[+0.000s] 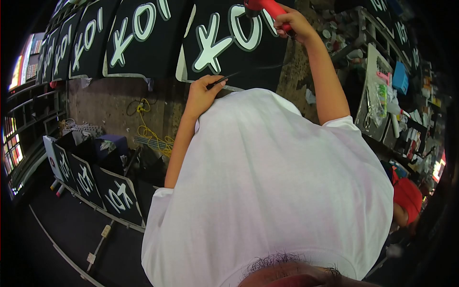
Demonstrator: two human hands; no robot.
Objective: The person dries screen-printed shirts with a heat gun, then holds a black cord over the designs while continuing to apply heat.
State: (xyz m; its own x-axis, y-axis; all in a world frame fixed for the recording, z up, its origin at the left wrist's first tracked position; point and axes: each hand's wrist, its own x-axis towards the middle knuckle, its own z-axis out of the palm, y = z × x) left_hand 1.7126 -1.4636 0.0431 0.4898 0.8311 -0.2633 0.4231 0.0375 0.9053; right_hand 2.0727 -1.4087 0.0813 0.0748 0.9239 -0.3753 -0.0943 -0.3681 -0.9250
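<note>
My right hand (294, 24) is closed around the handle of a red hair dryer (271, 8). Its dark nozzle points over a black panel (263, 71) with large white, grey-edged lettering (213, 45). Near the panel's front edge, my left hand (203, 94) pinches a thin dark tool (229, 76), whose exact kind I cannot make out. The tool reaches to the right, just over the panel's lower part. The dryer's rear end is cut off by the top of the view.
Several similar lettered panels (136, 43) stand in a row to the left, and more (117, 193) lean at lower left. A yellow cord (148, 126) lies beyond. On the right are a cluttered bench (370, 95), cups (334, 36), a blue box (400, 77) and a person in red (407, 196).
</note>
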